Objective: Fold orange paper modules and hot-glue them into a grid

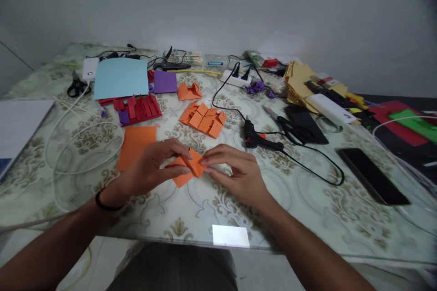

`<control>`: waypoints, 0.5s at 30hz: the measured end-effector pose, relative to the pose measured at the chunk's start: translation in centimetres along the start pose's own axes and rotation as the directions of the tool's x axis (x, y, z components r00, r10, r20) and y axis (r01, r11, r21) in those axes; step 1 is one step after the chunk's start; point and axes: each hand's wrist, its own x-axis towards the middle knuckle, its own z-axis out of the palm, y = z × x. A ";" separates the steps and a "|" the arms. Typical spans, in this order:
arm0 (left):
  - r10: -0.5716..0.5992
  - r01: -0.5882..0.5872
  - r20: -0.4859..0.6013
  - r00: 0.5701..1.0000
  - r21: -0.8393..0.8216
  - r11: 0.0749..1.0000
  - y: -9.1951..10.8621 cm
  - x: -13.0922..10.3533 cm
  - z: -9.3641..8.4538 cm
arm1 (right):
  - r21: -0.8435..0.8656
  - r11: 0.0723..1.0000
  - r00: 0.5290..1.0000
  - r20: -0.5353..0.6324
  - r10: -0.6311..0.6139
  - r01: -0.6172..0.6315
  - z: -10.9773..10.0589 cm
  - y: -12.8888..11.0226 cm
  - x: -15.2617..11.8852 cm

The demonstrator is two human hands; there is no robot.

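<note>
Between my hands is a small piece of folded orange paper [195, 163], tilted, with creased flaps. My left hand [155, 166] pinches its left side between thumb and fingers. On its right edge, the fingertips and thumb of my right hand [237, 168] are closed. A flat orange sheet [136, 143] lies beside my left hand, partly covered by it. Beyond the hands sit a group of folded orange pieces [204, 119] and another folded orange piece [189, 91].
A black glue gun [257, 138] with its cord lies right of my hands, near black scissors [293, 129] and a phone [372, 175]. Red folded paper [138, 109], a light blue sheet [121, 77] and a purple square [165, 82] lie back left. A white cable [68, 173] loops at left.
</note>
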 end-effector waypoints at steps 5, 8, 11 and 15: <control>0.090 -0.078 -0.047 0.995 0.208 0.975 0.1 0.1 0.1 | 0.007 0.999 0.999 -0.037 -0.033 0.033 0.1 0.0 -0.1; 0.110 -0.093 -0.075 0.991 0.198 0.976 0.4 0.0 0.3 | 0.034 0.998 0.999 -0.014 -0.043 0.044 0.0 0.0 -0.1; 0.097 -0.087 -0.060 0.993 0.152 0.985 0.4 -0.3 0.2 | 0.090 0.995 0.999 0.014 -0.036 0.035 -0.1 0.0 -0.1; 0.059 -0.057 -0.018 0.998 0.070 0.996 0.3 -0.4 0.0 | 0.139 0.990 0.998 0.053 -0.035 0.027 -0.3 0.0 -0.1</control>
